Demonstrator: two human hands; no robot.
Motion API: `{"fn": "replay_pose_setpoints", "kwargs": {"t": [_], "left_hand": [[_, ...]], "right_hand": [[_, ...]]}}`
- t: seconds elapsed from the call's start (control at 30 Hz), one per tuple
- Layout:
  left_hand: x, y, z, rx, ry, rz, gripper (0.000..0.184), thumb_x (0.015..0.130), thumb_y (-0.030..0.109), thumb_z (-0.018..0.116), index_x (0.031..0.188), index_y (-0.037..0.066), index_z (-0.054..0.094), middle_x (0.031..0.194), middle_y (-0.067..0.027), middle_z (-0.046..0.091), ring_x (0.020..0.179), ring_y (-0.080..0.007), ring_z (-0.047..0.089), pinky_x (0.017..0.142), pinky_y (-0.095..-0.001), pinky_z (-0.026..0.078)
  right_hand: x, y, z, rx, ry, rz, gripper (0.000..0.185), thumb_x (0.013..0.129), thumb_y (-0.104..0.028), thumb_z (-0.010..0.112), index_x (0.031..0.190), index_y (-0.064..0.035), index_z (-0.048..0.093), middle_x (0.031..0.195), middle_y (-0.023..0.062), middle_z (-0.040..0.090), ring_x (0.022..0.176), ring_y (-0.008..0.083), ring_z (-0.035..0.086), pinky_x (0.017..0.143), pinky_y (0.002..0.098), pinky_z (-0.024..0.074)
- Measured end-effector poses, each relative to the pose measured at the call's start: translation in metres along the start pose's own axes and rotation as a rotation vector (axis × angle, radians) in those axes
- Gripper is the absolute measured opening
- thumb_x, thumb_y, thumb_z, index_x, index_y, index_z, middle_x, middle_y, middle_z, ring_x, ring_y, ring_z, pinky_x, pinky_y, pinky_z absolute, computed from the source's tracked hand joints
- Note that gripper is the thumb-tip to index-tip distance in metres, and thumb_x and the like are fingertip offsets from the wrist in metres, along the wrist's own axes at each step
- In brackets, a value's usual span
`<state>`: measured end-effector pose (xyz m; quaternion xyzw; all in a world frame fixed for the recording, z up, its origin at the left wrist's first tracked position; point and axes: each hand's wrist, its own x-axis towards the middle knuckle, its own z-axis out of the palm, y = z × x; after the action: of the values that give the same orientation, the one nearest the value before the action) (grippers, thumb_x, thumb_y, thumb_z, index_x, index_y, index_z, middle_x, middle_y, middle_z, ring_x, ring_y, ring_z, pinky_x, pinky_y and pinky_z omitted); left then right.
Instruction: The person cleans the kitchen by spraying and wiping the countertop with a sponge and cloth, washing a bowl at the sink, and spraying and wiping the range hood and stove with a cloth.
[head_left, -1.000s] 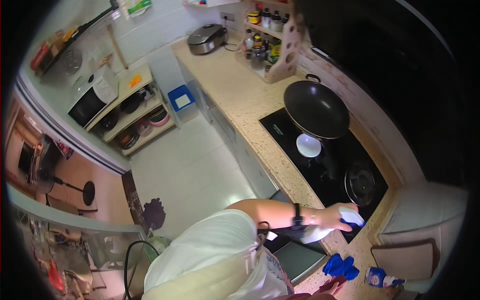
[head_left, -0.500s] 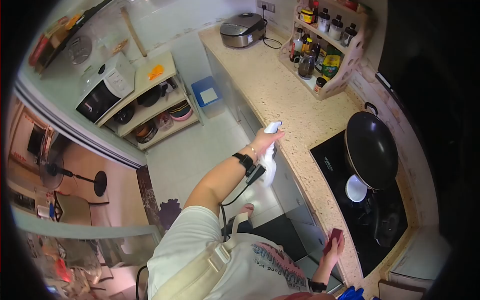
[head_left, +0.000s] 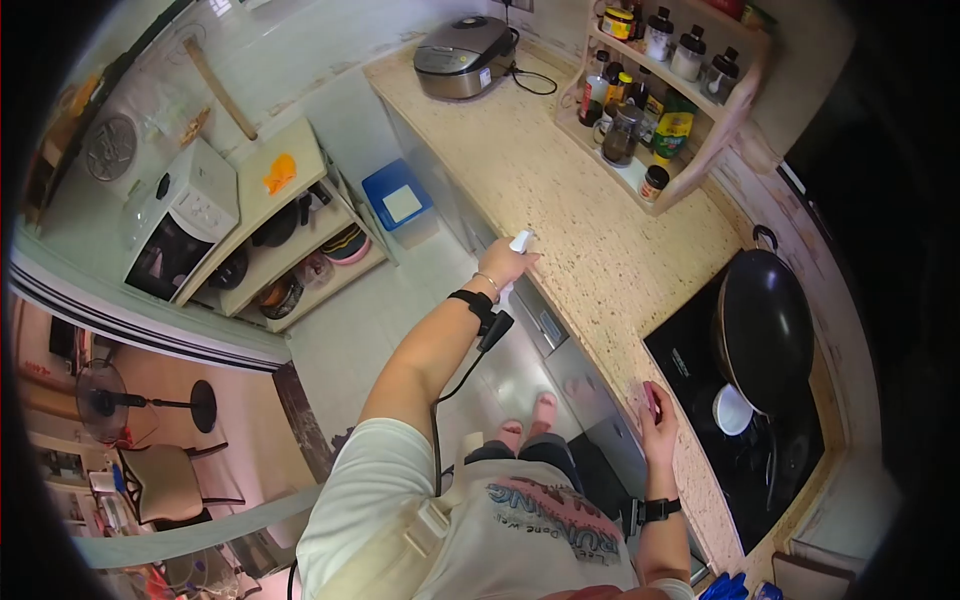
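My left hand is wrapped round a white spray bottle beside the counter's front edge. Its nozzle points over the countertop, while my hand and wrist hide most of the bottle's body. Further along the same edge, near the hob, my right hand grips a dark red sponge-like block. Fingers cover part of this block. On the black hob stand a large dark wok and a small white bowl.
A rice cooker stands at the counter's far end. Bottles and jars fill a spice rack against the wall. Across the floor are a shelf unit with a microwave and a blue-lidded bin. Blue gloves lie at the lower right.
The view has shifted, and both feet now show. My left hand with the spray bottle has moved slightly left and up in view. My right hand has risen along the counter edge with the block.
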<state>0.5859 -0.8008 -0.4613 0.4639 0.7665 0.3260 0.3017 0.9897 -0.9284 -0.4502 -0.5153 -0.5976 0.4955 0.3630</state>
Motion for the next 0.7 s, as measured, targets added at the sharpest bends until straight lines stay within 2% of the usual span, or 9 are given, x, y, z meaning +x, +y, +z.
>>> {"fn": "replay_pose_setpoints", "kwargs": {"t": [0.1, 0.2, 0.3, 0.33, 0.43, 0.5, 0.57, 0.6, 0.7], "left_hand": [[0.030, -0.009, -0.018, -0.012, 0.072, -0.007, 0.035, 0.073, 0.038, 0.072, 0.087, 0.006, 0.066, 0.080, -0.0136, 0.067, 0.077, -0.0307, 0.065, 0.068, -0.0395, 0.049], [0.060, -0.003, -0.042, 0.118, 0.008, -0.147, 0.036, 0.072, 0.038, 0.073, 0.087, 0.006, 0.066, 0.082, -0.0123, 0.068, 0.079, -0.0298, 0.065, 0.068, -0.0391, 0.049], [0.095, -0.015, -0.047, 0.035, 0.038, 0.062, 0.034, 0.071, 0.036, 0.075, 0.084, 0.005, 0.065, 0.080, -0.0119, 0.068, 0.075, -0.0282, 0.065, 0.066, -0.0380, 0.049], [0.102, -0.011, -0.052, 0.041, 0.000, 0.044, 0.033, 0.071, 0.035, 0.075, 0.083, 0.006, 0.065, 0.079, -0.0119, 0.067, 0.074, -0.0278, 0.065, 0.066, -0.0376, 0.049], [0.120, 0.006, -0.066, 0.049, -0.057, 0.015, 0.030, 0.071, 0.034, 0.075, 0.079, 0.007, 0.064, 0.076, -0.0117, 0.067, 0.070, -0.0265, 0.063, 0.065, -0.0365, 0.049], [0.142, 0.003, -0.072, 0.048, -0.016, 0.019, 0.029, 0.071, 0.033, 0.076, 0.077, 0.007, 0.063, 0.074, -0.0113, 0.066, 0.067, -0.0258, 0.062, 0.064, -0.0358, 0.048], [0.155, -0.002, -0.080, 0.065, -0.031, 0.018, 0.025, 0.072, 0.026, 0.076, 0.080, 0.006, 0.063, 0.073, -0.0063, 0.065, 0.066, -0.0161, 0.058, 0.063, -0.0310, 0.047], [0.163, -0.006, -0.086, 0.076, -0.039, 0.022, 0.024, 0.073, 0.023, 0.076, 0.081, 0.006, 0.063, 0.073, -0.0037, 0.064, 0.066, -0.0112, 0.056, 0.062, -0.0285, 0.046], [0.179, -0.021, -0.103, -0.002, -0.122, 0.166, 0.020, 0.074, 0.018, 0.075, 0.082, 0.005, 0.062, 0.074, -0.0035, 0.064, 0.068, -0.0102, 0.055, 0.063, -0.0283, 0.046]], "right_hand": [[0.045, 0.014, 0.019, -0.085, -0.025, -0.098, 0.044, 0.080, 0.000, 0.059, 0.124, 0.0011, 0.053, 0.125, 0.0173, 0.055, 0.119, 0.0273, 0.051, 0.101, 0.0342, 0.0386], [0.086, 0.017, 0.039, -0.274, -0.041, -0.256, 0.046, 0.078, -0.001, 0.061, 0.123, 0.0002, 0.055, 0.126, 0.0198, 0.055, 0.119, 0.0329, 0.050, 0.102, 0.0381, 0.0378], [0.130, 0.010, 0.062, -0.483, -0.058, -0.389, 0.047, 0.077, -0.007, 0.063, 0.124, -0.0009, 0.055, 0.130, 0.0207, 0.051, 0.124, 0.0395, 0.043, 0.105, 0.0448, 0.0338], [0.140, 0.013, 0.069, -0.555, -0.078, -0.402, 0.048, 0.078, -0.010, 0.064, 0.124, -0.0009, 0.055, 0.134, 0.0203, 0.048, 0.126, 0.0414, 0.040, 0.106, 0.0479, 0.0318], [0.155, 0.030, 0.085, -0.946, -0.398, -0.540, 0.059, 0.077, -0.021, 0.066, 0.128, 0.0021, 0.049, 0.141, 0.0249, 0.036, 0.132, 0.0457, 0.029, 0.106, 0.0549, 0.0257], [0.155, 0.033, 0.089, -0.932, -0.519, -0.493, 0.068, 0.077, -0.029, 0.066, 0.132, 0.0044, 0.043, 0.143, 0.0289, 0.029, 0.134, 0.0471, 0.023, 0.107, 0.0576, 0.0221], [0.160, 0.020, 0.095, -0.979, -0.670, -0.435, 0.085, 0.075, -0.041, 0.066, 0.136, 0.0091, 0.034, 0.144, 0.0349, 0.023, 0.137, 0.0477, 0.018, 0.109, 0.0568, 0.0184], [0.171, 0.011, 0.107, -0.975, -0.706, -0.464, 0.087, 0.075, -0.044, 0.066, 0.135, 0.0091, 0.034, 0.144, 0.0344, 0.022, 0.137, 0.0478, 0.018, 0.109, 0.0561, 0.0182], [0.223, -0.012, 0.158, -0.968, -0.753, -0.601, 0.094, 0.072, -0.052, 0.066, 0.136, 0.0087, 0.034, 0.146, 0.0323, 0.021, 0.137, 0.0471, 0.017, 0.110, 0.0530, 0.0172]]}}
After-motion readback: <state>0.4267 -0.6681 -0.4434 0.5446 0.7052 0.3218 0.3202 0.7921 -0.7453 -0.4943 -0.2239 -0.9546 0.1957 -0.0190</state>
